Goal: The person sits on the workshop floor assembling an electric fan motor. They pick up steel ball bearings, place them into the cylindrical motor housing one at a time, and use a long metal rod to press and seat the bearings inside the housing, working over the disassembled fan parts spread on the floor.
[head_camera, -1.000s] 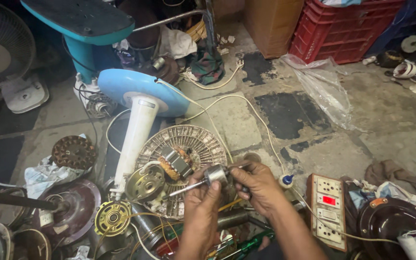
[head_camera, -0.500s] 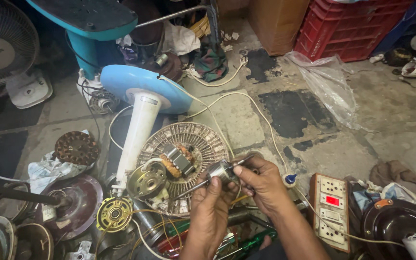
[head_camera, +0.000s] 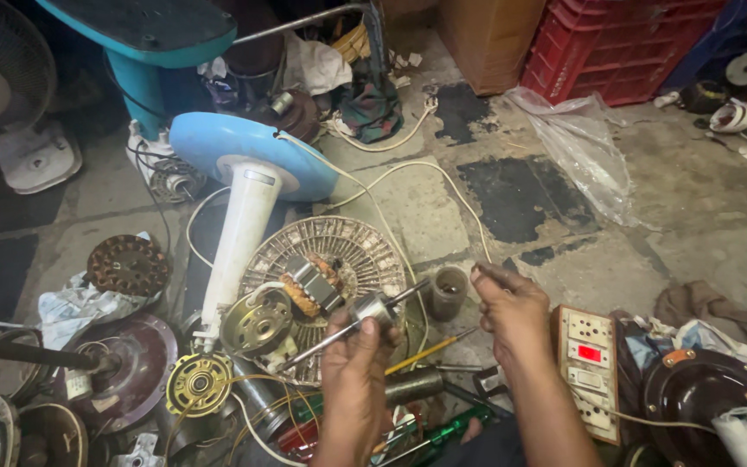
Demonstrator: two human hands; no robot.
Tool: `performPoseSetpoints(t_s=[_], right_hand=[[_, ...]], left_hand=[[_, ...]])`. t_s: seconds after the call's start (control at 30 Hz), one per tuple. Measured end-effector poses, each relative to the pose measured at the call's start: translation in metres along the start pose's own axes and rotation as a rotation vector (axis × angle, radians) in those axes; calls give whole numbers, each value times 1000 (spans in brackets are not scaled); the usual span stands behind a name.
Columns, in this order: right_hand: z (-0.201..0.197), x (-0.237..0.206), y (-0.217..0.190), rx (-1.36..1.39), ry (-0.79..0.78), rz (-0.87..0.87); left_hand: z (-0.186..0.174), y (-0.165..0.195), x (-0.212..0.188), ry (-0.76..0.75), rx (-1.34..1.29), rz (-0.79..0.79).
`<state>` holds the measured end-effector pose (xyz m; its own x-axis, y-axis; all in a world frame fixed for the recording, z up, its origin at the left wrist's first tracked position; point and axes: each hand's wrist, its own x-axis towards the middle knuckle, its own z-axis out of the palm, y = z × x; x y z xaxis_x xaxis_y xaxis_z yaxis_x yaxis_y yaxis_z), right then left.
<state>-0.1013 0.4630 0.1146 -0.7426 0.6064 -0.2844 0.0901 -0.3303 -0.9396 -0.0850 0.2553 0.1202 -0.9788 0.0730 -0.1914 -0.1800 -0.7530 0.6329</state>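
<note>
From the head camera, the left hand (head_camera: 352, 359) rises from the bottom edge with its fingers clamped round a small rotor on a thin steel shaft (head_camera: 363, 313); the shaft slants from lower left to upper right, lifted clear of the clutter, probably so that both ends stay free to inspect; it sits above the lower edge of a round wire fan guard (head_camera: 326, 294) lying flat on the floor; the right hand (head_camera: 512, 316) hovers just beside it, apart from the shaft, its fingers pinched together at the tips, though whether a small part sits between them I cannot tell; on the guard rests a copper-wound stator (head_camera: 311, 287), with a round metal motor cover (head_camera: 257, 324) at its edge, likely kept within reach; a white fan stand with a blue base (head_camera: 248, 186) lies tipped over to the left; a switch and socket board (head_camera: 590, 363) sits right of the right hand; the surface is a worn, stained concrete floor (head_camera: 408, 207), crowded with motor parts, cables, a red crate (head_camera: 624, 47) and a clear plastic bag (head_camera: 581, 147).
</note>
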Motion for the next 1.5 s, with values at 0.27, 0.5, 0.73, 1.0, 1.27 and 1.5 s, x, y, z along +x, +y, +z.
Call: performPoseSetpoints(t_s=[0.27,0.5,0.73,1.0,1.27,1.5], right_hand=[[6,20,30,1,-71,148],[-2,13,4,548,-433,367],[9,0,-4,565,-603,303],[12,-5,-6,492,-572,243],[10,-7,-5,510,-633,242],[7,-8,-2,342,-662,165]], left_hand=[[-6,3,-10,60,2,-53],[-9,8,-10,-4,-15,-4],[-1,9,-7,-17,-2,-48],[14,4,-6,-12,18,-42],[23,6,-5,8,43,-31],[13,17,-3,-29,235,2]])
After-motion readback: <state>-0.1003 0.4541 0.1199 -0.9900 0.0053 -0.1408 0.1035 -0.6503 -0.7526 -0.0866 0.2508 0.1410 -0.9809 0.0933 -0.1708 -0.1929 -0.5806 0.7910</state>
